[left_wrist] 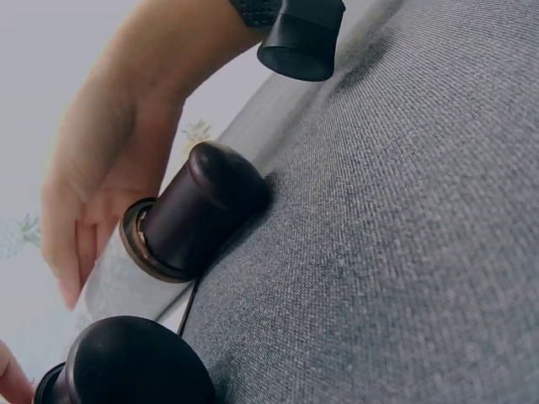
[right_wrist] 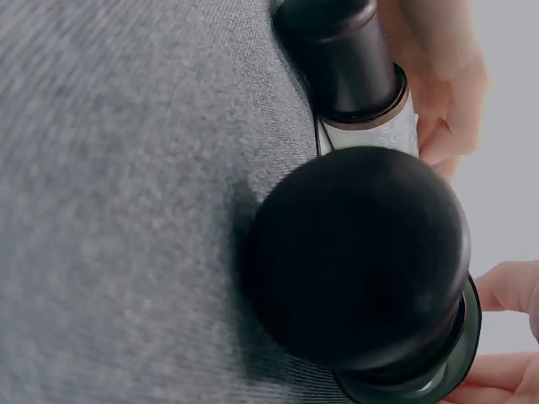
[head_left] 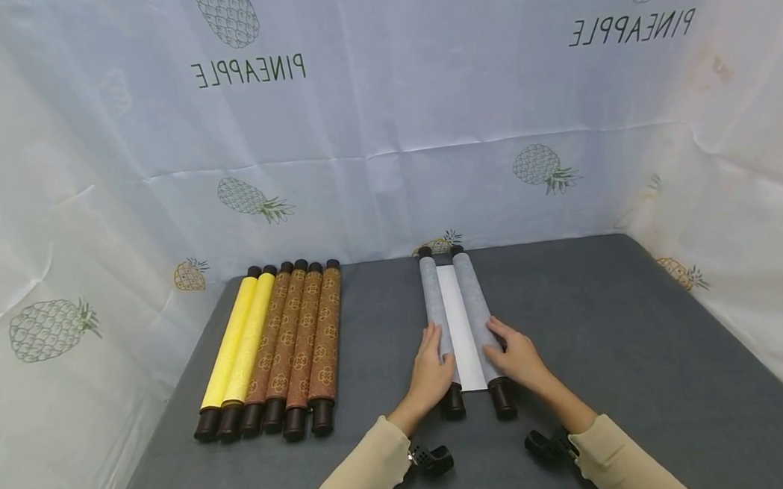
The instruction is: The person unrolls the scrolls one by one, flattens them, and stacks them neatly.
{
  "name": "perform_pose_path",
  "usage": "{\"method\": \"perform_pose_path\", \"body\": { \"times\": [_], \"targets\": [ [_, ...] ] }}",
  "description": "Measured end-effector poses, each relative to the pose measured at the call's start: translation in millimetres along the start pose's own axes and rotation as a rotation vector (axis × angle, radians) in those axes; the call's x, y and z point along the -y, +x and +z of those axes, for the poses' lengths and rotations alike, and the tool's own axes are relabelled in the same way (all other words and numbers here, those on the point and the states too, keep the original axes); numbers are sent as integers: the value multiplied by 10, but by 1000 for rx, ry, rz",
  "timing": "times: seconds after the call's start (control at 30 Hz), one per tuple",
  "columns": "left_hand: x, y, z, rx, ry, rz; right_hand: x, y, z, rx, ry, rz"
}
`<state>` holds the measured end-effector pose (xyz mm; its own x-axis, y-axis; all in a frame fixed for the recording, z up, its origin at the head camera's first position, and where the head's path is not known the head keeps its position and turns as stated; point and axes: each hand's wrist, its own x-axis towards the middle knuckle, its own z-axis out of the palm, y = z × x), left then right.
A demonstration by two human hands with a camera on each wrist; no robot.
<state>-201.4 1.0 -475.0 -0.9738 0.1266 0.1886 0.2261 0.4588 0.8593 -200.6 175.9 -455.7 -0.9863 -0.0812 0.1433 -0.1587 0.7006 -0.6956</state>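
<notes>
A grey-blue scroll (head_left: pixel 473 299) lies partly unrolled on the table, a strip of white paper (head_left: pixel 460 330) showing between its two rollers. Dark knobs (left_wrist: pixel 206 206) cap the near ends. My left hand (head_left: pixel 431 369) grips the left roller near its lower end, thumb on the paper side and fingers over the outer side. On the right roller my right hand (head_left: pixel 519 356) holds on from the outside, thumb and fingers at the grey-blue covering. In the right wrist view the right roller's knob (right_wrist: pixel 362 252) hides much of that grip.
To the left, two yellow rolls (head_left: pixel 236 344) and several brown flower-patterned rolls (head_left: pixel 323 331) lie side by side with dark end knobs. The dark grey table (head_left: pixel 599 336) meets a white pineapple-print cloth (head_left: pixel 383 110) at the back and sides.
</notes>
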Motion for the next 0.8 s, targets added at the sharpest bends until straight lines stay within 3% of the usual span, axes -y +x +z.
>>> {"method": "perform_pose_path", "body": {
  "times": [0.3, 0.53, 0.8],
  "targets": [
    [10, -28, -52, 11, 51, -38, 21, -9, -3, -13, -85, 48],
    [31, -66, -65, 44, 86, -68, 4, -32, -22, 43, -118, 75],
    [53, -71, -89, 38, 111, -56, -12, -51, -59, 87, -120, 97]
  ]
}}
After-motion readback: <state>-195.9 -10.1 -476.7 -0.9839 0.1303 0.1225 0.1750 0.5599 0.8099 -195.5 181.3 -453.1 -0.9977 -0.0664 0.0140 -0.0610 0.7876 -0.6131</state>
